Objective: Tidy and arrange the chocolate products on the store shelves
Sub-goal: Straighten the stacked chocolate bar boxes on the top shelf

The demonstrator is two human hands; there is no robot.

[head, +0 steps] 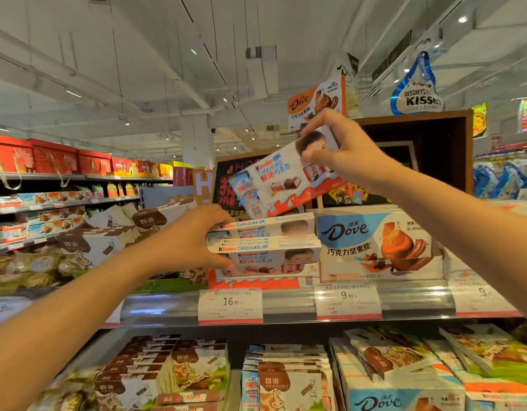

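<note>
the right hand (349,155) grips a kinder chocolate box (281,180) by its upper right end, thumb on the printed face and fingers curled over the top edge. the box is held in the air, tilted with its left end lower, just above the stack of kinder boxes (265,247) on the top shelf (286,304). its lowest corner comes close to the top box of the stack; whether it touches is hard to tell through the blur.

the left hand (197,241) holds the left end of that stack, thumb up near the top box and fingers wrapped round the lower boxes. the stack sits in a red and white display tray (256,283), its boxes lying flat and slightly out of line with each other.

just to the right of the stack stands a blue dove display box (375,241), touching or nearly touching it. price tags (230,305) reading 16.90 and 9.90 hang on the shelf's front rail. left of the stack lie brown and white chocolate boxes (108,241), some tilted. the lower shelf (235,381) carries more of these beside another dove box.
</note>
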